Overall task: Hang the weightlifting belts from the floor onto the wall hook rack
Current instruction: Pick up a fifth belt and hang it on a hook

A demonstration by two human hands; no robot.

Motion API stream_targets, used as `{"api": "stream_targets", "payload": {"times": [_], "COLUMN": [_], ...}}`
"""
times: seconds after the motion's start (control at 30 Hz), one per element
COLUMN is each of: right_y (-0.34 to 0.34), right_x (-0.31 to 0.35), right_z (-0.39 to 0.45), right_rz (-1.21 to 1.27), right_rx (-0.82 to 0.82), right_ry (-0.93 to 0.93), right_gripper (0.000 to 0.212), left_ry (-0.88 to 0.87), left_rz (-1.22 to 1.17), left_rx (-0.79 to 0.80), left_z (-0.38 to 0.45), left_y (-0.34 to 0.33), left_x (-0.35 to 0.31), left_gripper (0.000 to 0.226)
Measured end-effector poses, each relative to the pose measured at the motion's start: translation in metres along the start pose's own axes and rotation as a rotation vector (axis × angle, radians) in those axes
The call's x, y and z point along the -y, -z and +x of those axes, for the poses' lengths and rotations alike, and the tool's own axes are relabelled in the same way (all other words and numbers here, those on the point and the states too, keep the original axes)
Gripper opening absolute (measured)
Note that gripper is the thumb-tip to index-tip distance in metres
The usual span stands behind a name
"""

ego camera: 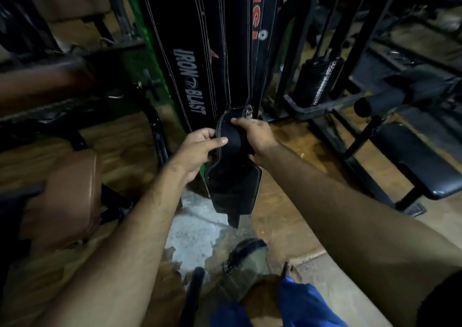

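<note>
A black weightlifting belt (233, 176) with white stitching is held up in front of me, folded over, its end hanging toward the floor. My left hand (197, 149) grips its left edge, thumb across the front. My right hand (255, 133) grips the top right of the fold. Just behind them several black belts (200, 59) hang straight down, one lettered IRON BLAST, another with red letters. Their hooks are out of view above. Another dark belt (246, 259) lies on the floor by my foot.
A brown padded bench (65, 196) stands at the left. A weight stack machine (317, 81) and a black padded bench (420, 159) stand at the right. The floor is wood-patterned with a worn grey patch (197, 229). A dark bar (192, 294) lies near my blue-clad leg.
</note>
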State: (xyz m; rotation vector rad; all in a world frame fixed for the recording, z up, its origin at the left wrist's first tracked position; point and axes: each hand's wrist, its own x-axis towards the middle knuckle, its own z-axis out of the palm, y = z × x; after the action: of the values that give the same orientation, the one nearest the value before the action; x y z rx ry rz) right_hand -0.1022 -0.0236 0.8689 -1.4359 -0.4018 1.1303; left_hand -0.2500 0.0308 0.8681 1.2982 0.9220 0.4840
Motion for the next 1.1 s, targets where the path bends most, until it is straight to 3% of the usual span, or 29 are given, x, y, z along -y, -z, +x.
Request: {"api": "stream_targets", "payload": {"times": [0.2, 0.33, 0.4, 0.5, 0.6, 0.67, 0.73, 0.93, 1.1], "right_y": [-0.009, -0.016, -0.02, -0.028, -0.035, -0.037, -0.037, -0.043, -0.046], "right_x": [0.062, 0.092, 0.106, 0.122, 0.134, 0.142, 0.151, 0.197, 0.238], "right_z": [-0.034, -0.048, -0.055, -0.051, -0.039, -0.04, -0.047, -0.057, -0.067], "right_rz": [-0.014, -0.169, -0.252, -0.302, -0.24, -0.282, -0.282, -0.115, -0.101], "right_rx": [0.158, 0.404, 0.461, 0.337, 0.109, 0.134, 0.208, 0.288, 0.363], "right_ry": [0.112, 0.227, 0.286, 0.362, 0.451, 0.533, 0.582, 0.666, 0.7], "right_gripper": [0.018, 0.035, 0.044, 0.047, 0.034, 0.021, 0.024, 0.008, 0.014], "left_ry": [-0.041, -0.03, -0.074, -0.149, -0.188, -0.181, -0.209, -0.431, -0.517], "left_rz": [-0.116, -0.176, -0.174, -0.127, -0.012, 0.036, 0.039, 0.099, 0.101], "left_rx": [-0.107, -0.084, -0.045, -0.058, -0.072, -0.096, -0.132, -0.162, -0.225], "left_z": [-0.013, -0.026, -0.032, -0.042, -0.048, -0.05, -0.052, -0.06, -0.061], "left_y": [-0.002, 0.0, 0.003, 0.006, 0.005, 0.005, 0.004, -0.014, -0.013], "left_x": [-0.069, -0.109, -0.126, -0.141, -0.14, -0.14, -0.147, -0.188, -0.216], "left_gripper": [0.007, 0.045, 0.034, 0.01, 0.01, 0.015, 0.016, 0.01, 0.011]}}
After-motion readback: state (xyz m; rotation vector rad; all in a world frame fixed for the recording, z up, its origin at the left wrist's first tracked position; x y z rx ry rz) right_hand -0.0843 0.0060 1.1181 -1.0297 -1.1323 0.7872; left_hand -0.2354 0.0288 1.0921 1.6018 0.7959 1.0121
